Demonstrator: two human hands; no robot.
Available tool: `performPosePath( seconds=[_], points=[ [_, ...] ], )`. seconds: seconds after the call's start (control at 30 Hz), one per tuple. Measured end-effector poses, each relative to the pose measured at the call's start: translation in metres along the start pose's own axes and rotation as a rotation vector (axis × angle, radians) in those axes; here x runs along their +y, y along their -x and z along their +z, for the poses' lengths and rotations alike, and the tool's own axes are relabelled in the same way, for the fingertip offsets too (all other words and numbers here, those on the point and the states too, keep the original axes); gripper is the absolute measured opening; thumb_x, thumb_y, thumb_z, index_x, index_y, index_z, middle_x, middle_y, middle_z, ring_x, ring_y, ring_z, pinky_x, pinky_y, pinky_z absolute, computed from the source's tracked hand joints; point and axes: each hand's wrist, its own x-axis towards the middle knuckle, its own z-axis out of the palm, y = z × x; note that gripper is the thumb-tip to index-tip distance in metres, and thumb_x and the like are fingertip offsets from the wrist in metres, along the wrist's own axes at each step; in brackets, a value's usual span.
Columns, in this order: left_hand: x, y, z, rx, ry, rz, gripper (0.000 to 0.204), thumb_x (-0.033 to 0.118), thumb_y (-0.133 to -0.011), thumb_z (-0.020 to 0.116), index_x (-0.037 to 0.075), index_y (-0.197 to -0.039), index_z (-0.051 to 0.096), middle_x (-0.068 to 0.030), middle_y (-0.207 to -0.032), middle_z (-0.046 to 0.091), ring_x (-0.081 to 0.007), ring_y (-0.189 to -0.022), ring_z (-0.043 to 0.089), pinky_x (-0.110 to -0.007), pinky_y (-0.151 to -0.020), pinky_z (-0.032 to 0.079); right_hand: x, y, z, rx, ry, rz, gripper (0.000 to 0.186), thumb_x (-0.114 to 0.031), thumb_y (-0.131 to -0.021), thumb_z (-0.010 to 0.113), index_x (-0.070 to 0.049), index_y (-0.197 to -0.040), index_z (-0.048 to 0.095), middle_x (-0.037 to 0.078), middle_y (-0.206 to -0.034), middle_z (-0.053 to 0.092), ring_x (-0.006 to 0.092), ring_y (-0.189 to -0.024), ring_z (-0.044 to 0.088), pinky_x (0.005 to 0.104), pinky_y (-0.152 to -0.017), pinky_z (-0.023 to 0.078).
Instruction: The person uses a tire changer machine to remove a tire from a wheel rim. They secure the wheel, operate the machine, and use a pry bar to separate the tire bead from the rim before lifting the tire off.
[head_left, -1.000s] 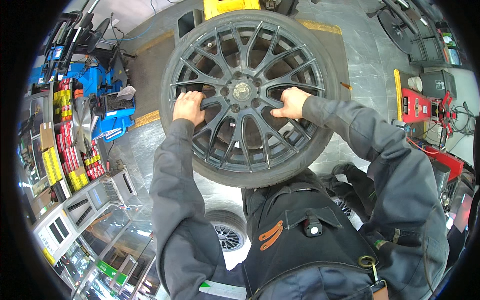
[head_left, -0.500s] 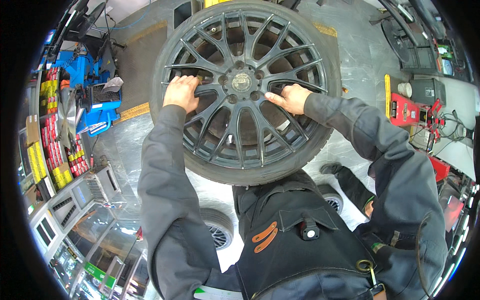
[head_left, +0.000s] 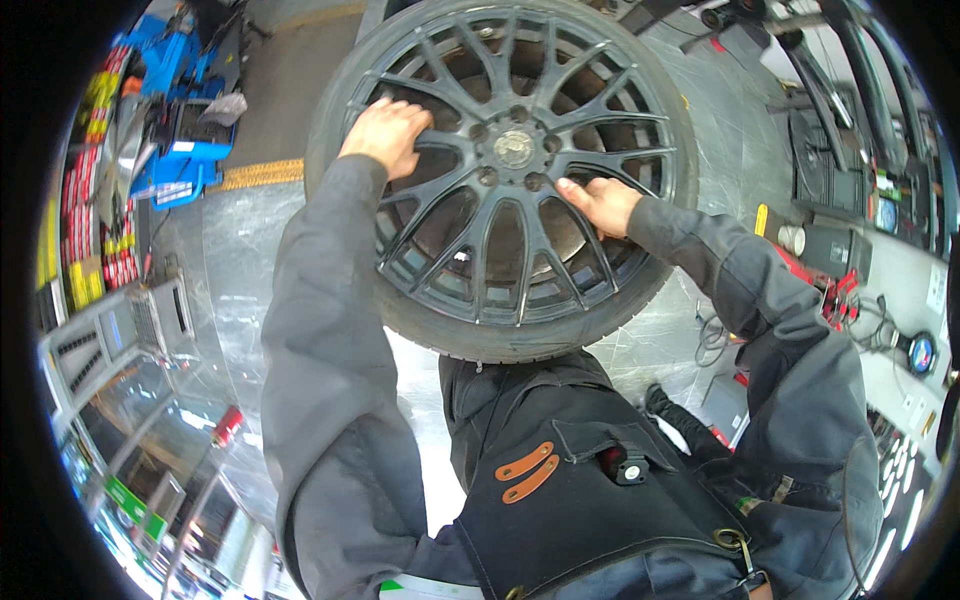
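A large car wheel is held up in front of my body, its dark multi-spoke rim (head_left: 484, 215) facing up toward me. A black tyre (head_left: 560, 340) surrounds the rim, and a round emblem cap (head_left: 514, 150) sits in the hub among the bolt holes. On the rim's left side, my left hand (head_left: 390, 138) is closed round the spokes, fingers reaching into the gap. My right hand (head_left: 604, 204) grips spokes right of the hub, thumb lying on top and fingertips hidden below. The tyre's near edge is close to my dark apron (head_left: 590, 500).
Blue equipment (head_left: 180, 165) and shelves of red and yellow boxes (head_left: 85, 210) line the left. A grey metal frame (head_left: 120, 330) stands nearer. On the right are a dark bin (head_left: 835, 250), red equipment (head_left: 840, 300) and cables. A dark-clad leg and shoe (head_left: 685, 420) show below the wheel.
The wheel has shifted slightly right and up in the view, both hands still holding it. Surroundings have swung as I moved; two wheels on the floor beside my legs have left sight.
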Motion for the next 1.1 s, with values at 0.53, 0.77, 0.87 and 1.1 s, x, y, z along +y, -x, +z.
performPosePath(
  seconds=[0.53,0.77,0.87,1.1],
  points=[
    [-0.004,0.005,0.000,0.149,-0.019,0.027,0.024,0.022,-0.065,0.070,0.011,-0.087,0.071,-0.0100,-0.090,0.072,-0.0285,-0.094,0.068,-0.040,-0.086,0.048,0.002,-0.005,0.010,0.028,-0.266,0.017,0.075,-0.066,-0.101,0.031,0.001,-0.080,0.057,0.012,-0.054,0.053,0.0193,-0.037,0.045,0.0331,-0.040,0.038],
    [-0.003,0.015,-0.001,0.152,0.028,0.001,0.024,0.021,-0.062,0.072,0.012,-0.084,0.071,-0.0100,-0.085,0.072,-0.0287,-0.090,0.068,-0.040,-0.084,0.048,0.007,-0.007,0.010,0.037,-0.204,-0.012,0.073,-0.064,-0.102,0.030,0.000,-0.075,0.053,0.011,-0.049,0.049,0.0204,-0.036,0.044,0.0348,-0.039,0.037],
    [-0.003,0.010,0.002,0.177,0.011,0.010,0.024,0.021,-0.062,0.071,0.012,-0.084,0.071,-0.0097,-0.083,0.071,-0.0282,-0.088,0.068,-0.039,-0.083,0.048,0.011,-0.011,0.013,0.039,-0.222,0.001,0.072,-0.063,-0.103,0.030,-0.001,-0.073,0.052,0.011,-0.049,0.048,0.0205,-0.036,0.044,0.0352,-0.039,0.036],
    [-0.003,-0.003,-0.003,0.157,-0.046,0.051,0.023,0.023,-0.064,0.071,0.012,-0.085,0.071,-0.0076,-0.088,0.072,-0.0267,-0.090,0.068,-0.039,-0.083,0.047,0.013,-0.012,0.022,0.204,-0.156,-0.057,0.079,-0.067,-0.101,0.029,0.001,-0.068,0.052,0.013,-0.050,0.049,0.0236,-0.038,0.047,0.0366,-0.040,0.037]
  ],
)
